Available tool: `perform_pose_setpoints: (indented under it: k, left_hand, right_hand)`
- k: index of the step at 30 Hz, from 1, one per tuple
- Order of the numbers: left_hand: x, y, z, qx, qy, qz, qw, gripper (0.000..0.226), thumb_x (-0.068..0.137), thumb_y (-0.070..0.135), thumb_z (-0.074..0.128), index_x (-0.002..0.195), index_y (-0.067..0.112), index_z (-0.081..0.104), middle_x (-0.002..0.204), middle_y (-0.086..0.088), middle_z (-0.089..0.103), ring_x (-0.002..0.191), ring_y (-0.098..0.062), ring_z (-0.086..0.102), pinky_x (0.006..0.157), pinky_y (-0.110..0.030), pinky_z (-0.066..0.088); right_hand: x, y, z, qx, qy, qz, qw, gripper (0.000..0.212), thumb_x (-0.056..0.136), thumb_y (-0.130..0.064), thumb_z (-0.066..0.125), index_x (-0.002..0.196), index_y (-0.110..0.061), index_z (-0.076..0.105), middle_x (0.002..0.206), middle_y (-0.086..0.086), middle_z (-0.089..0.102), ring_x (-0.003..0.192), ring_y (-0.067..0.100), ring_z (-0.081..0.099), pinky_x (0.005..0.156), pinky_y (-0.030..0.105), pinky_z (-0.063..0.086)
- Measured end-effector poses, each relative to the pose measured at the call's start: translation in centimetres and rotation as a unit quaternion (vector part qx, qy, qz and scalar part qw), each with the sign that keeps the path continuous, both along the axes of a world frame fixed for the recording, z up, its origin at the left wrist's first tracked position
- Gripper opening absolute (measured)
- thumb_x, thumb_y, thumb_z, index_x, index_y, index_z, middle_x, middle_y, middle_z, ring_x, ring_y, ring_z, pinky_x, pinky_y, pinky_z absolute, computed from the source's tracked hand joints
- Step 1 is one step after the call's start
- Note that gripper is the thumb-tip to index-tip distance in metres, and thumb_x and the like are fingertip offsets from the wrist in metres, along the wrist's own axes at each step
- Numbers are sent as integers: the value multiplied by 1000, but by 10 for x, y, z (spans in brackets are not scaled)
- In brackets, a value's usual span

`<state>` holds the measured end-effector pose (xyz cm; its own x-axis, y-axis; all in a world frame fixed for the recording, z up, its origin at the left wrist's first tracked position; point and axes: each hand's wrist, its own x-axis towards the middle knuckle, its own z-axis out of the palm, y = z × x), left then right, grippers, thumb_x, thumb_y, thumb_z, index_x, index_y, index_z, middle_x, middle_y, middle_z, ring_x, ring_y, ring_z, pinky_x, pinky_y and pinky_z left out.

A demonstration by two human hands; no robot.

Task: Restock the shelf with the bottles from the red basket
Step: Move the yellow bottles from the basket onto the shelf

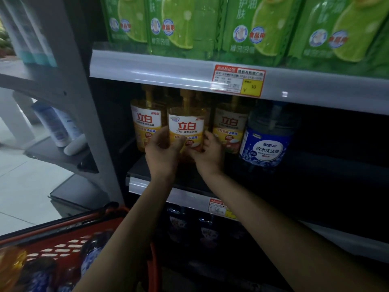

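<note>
A yellow pump bottle with a white and red label (186,123) stands at the front of the dark middle shelf (147,171). My left hand (163,152) grips its lower left side and my right hand (208,152) grips its lower right side. Two more yellow bottles stand behind it, one on the left (145,121) and one on the right (229,125). A blue-labelled bottle (267,140) stands further right. The red basket (63,249) sits at the bottom left, holding a yellow bottle (10,266) and blue bottles (92,253).
Green refill pouches (252,28) fill the shelf above, with a red and yellow price tag (237,81) on its rail. The middle shelf is dark to the right of the blue bottle. A side rack on the left holds white and blue tubes (54,123).
</note>
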<state>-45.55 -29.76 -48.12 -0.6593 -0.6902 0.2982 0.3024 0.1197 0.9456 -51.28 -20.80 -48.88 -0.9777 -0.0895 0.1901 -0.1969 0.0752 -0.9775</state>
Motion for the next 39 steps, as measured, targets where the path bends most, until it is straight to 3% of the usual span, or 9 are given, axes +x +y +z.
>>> perform_pose_setpoints:
  k: [3, 7, 10, 14, 17, 20, 25, 33, 39]
  left_hand:
    - [9, -2, 0, -3, -13, -33, 999, 42, 87, 15, 82, 126, 23, 69, 116, 13, 74, 111, 1, 68, 93, -29, 58]
    - [28, -5, 1, -32, -60, -55, 996, 41, 87, 20, 81, 125, 27, 67, 118, 11, 70, 114, -7, 65, 96, -40, 59]
    - [49, -2, 9, -85, -86, -72, 990, 50, 89, 26, 80, 135, 20, 62, 121, 6, 72, 110, -5, 68, 95, -37, 60]
    - [84, 3, 18, -139, -107, -60, 983, 41, 90, 20, 79, 128, 24, 63, 114, 15, 72, 102, 9, 66, 91, -22, 58]
    - [112, 6, 21, -183, -135, -45, 973, 48, 91, 7, 76, 132, 25, 61, 109, 27, 65, 94, 23, 60, 80, -4, 50]
    - [140, 3, 21, -244, -184, -37, 951, 55, 88, 14, 79, 138, 27, 60, 124, 15, 67, 110, 4, 62, 92, -21, 48]
    - [194, -5, 23, -296, -229, -40, 926, 52, 87, 24, 80, 135, 31, 62, 124, 11, 63, 113, -8, 63, 95, -31, 54]
    - [305, -26, -7, -325, -271, -23, 905, 48, 88, 41, 77, 132, 40, 60, 128, 19, 64, 116, 1, 61, 99, -30, 52]
    - [361, -48, -48, -363, -403, -51, 839, 64, 84, 66, 55, 143, 41, 54, 133, 18, 58, 119, -4, 59, 95, -35, 55]
  right_hand:
    - [5, 11, 13, 21, -30, 37, 999, 73, 78, -5, 85, 142, -18, 53, 133, 4, 66, 124, 20, 62, 102, 44, 54]
    - [22, 35, 27, 64, -50, 66, 995, 67, 79, -4, 83, 139, -16, 55, 134, 6, 62, 124, 22, 58, 93, 30, 49]
    - [42, 47, 31, 88, -50, 74, 992, 60, 80, 2, 80, 133, -14, 58, 129, 7, 63, 118, 19, 59, 81, 18, 48]
    - [68, 54, 38, 120, -11, 99, 988, 53, 79, 6, 78, 127, -11, 61, 113, -2, 59, 112, 14, 56, 75, 8, 41]
    - [87, 62, 41, 158, 32, 131, 978, 53, 79, 5, 79, 126, -13, 61, 117, -5, 59, 117, 13, 55, 88, 16, 44]
    - [107, 67, 48, 177, 29, 171, 969, 56, 80, 2, 79, 130, -14, 60, 125, -1, 60, 123, 16, 54, 98, 27, 45]
    - [150, 81, 60, 236, 22, 216, 947, 62, 84, -20, 81, 140, -24, 54, 129, -6, 51, 119, 8, 46, 90, 23, 39]
    - [219, 84, 58, 351, 146, 301, 874, 70, 83, -35, 81, 144, -35, 48, 142, -11, 49, 125, 7, 51, 100, 21, 44]
    - [246, 67, 23, 522, 243, 399, 714, 76, 89, -40, 70, 153, -34, 30, 151, -4, 35, 137, 19, 40, 111, 36, 41]
